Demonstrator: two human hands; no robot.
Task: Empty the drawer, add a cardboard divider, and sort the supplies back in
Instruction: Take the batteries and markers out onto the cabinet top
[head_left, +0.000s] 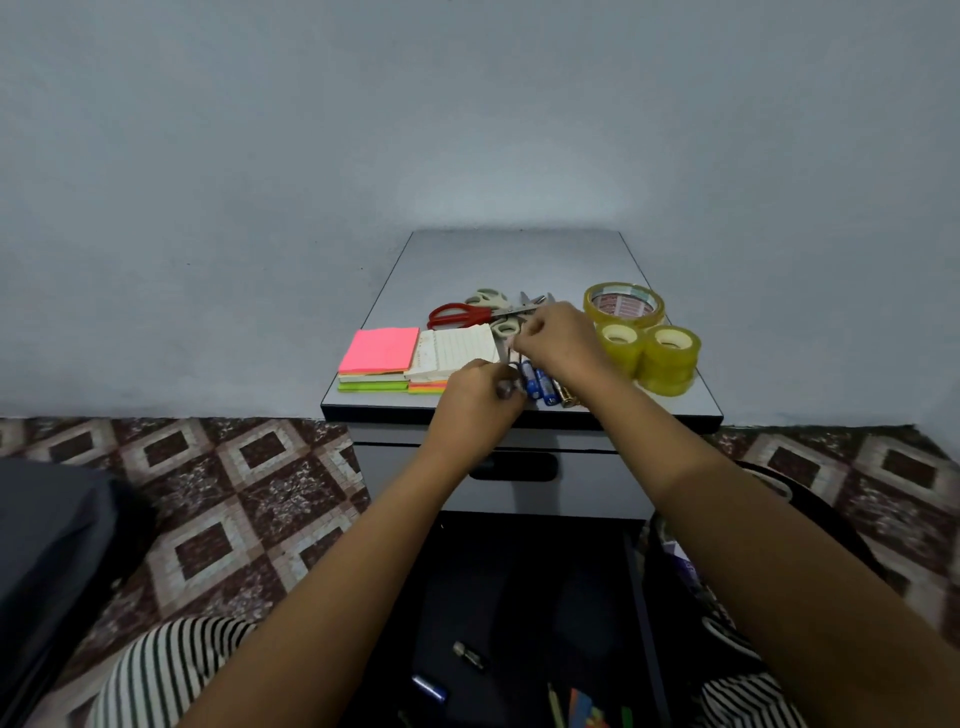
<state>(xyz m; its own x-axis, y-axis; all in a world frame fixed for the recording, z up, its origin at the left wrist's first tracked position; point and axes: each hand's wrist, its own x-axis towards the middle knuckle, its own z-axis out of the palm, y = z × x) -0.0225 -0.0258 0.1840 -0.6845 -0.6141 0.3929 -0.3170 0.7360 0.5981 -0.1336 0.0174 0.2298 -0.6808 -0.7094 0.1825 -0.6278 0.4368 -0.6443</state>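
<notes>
Blue batteries (535, 382) are laid on the cabinet top (519, 260). Left hand (475, 400) is pinched on a small dark item, unidentifiable; right hand (558, 338) finger state cannot be told.

On cabinet top (519, 260): notepads (415, 358) at 9 o'clock, scissors (483, 312) at 12, tape rolls (644, 338) at 3, batteries (543, 387) at 6.

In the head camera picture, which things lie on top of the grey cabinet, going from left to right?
Pink sticky note pad → white lined note pad → blue cylindrical batteries → small yellowish clear tape rolls.
</notes>
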